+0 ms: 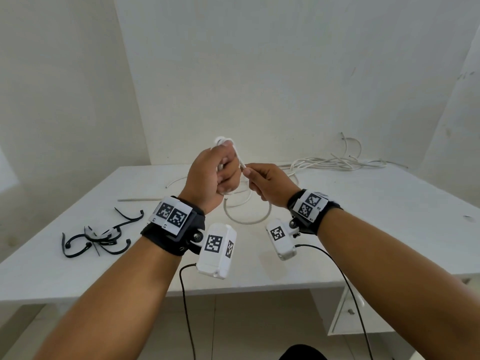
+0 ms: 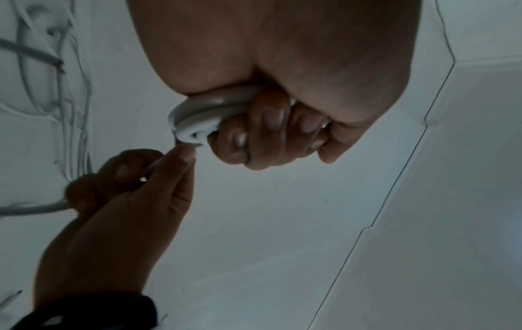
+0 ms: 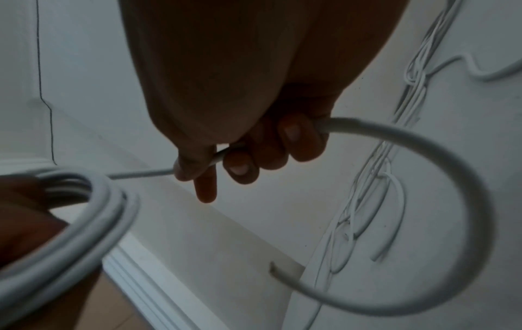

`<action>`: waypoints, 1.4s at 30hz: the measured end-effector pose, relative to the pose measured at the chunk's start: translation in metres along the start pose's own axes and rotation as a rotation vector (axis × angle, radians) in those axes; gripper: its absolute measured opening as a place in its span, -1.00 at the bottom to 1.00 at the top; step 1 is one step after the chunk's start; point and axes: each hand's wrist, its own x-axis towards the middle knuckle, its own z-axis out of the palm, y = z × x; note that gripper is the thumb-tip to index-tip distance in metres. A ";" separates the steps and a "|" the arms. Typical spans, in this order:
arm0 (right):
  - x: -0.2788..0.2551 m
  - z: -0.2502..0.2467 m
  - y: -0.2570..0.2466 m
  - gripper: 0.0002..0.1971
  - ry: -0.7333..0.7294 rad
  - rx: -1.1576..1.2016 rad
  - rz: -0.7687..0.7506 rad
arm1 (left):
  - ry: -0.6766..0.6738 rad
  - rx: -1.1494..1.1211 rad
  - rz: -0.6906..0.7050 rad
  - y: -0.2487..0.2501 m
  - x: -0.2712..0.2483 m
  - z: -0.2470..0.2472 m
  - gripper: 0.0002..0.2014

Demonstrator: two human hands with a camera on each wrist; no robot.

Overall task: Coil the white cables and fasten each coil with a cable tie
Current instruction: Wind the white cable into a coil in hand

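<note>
My left hand (image 1: 220, 170) is raised above the white table (image 1: 389, 229) and grips a small coil of white cable (image 1: 220, 141), whose loops (image 2: 203, 111) show under the curled fingers. Just to its right, my right hand (image 1: 262, 178) pinches the same cable's free length (image 3: 423, 145) between thumb and fingers, close to the coil (image 3: 99, 214). The loose tail (image 1: 249, 219) hangs in a curve down to the table below both hands. Several black cable ties (image 1: 98, 237) lie at the table's left.
A tangle of more white cables (image 1: 337, 162) lies at the table's back right against the wall. A single thin white cable (image 1: 140, 200) lies left of my hands. Black wires (image 1: 350, 294) hang from the wrist cameras over the table's front edge.
</note>
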 end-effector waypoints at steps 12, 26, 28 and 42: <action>-0.009 0.022 0.020 -0.70 -0.102 -0.247 0.089 | 0.591 -0.071 0.131 0.000 0.032 -0.011 -0.47; -0.018 0.021 0.005 -0.71 -0.350 -0.454 -0.032 | 0.508 0.739 0.087 -0.042 0.032 -0.044 -0.41; -0.016 0.015 0.001 -0.74 -0.360 -0.488 -0.056 | 0.316 0.934 0.028 -0.049 0.028 -0.042 -0.45; -0.011 -0.023 -0.014 -0.84 -0.227 -0.356 -0.112 | -0.256 0.946 -0.570 -0.058 0.012 -0.033 -0.23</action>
